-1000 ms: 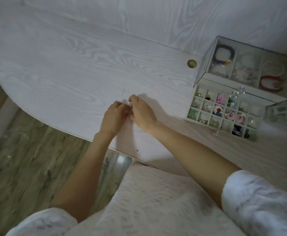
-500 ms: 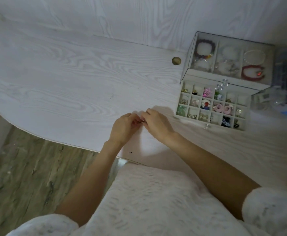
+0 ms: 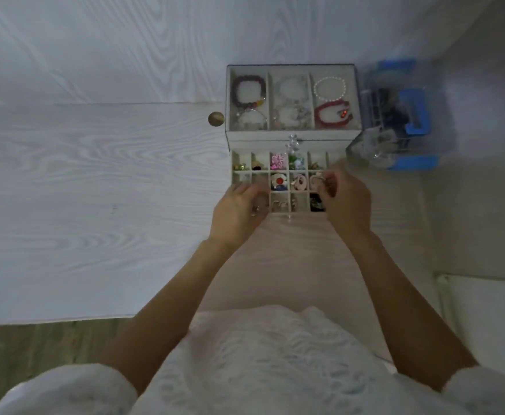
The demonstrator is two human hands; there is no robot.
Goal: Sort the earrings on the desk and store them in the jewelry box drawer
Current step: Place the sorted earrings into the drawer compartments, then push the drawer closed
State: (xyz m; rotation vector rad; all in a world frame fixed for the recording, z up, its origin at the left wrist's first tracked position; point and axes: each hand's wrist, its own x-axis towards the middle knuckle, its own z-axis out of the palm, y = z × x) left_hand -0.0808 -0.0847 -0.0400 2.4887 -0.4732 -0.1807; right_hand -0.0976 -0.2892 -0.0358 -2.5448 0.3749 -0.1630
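The jewelry box (image 3: 290,135) stands at the back of the desk (image 3: 95,175), with bracelets under its clear top. Its drawer (image 3: 279,172) is pulled out toward me, a grid of small compartments holding several earrings. My left hand (image 3: 237,212) hovers over the drawer's front left corner, its curled fingers pinching a small shiny earring (image 3: 255,209). My right hand (image 3: 345,202) is over the drawer's right side, and its fingertips pinch another small silvery earring (image 3: 320,177) above a middle-row compartment. Both hands hide the compartments beneath them.
A clear organiser with blue parts (image 3: 410,115) stands right of the box. A round brass cap (image 3: 216,119) sits in the desk just left of the box. The wall rises directly behind. A white surface (image 3: 485,310) lies at the lower right.
Both hands have left the middle of the desk, where they pinched something small together, and moved right over the open drawer. They are now apart. My view has swung right.
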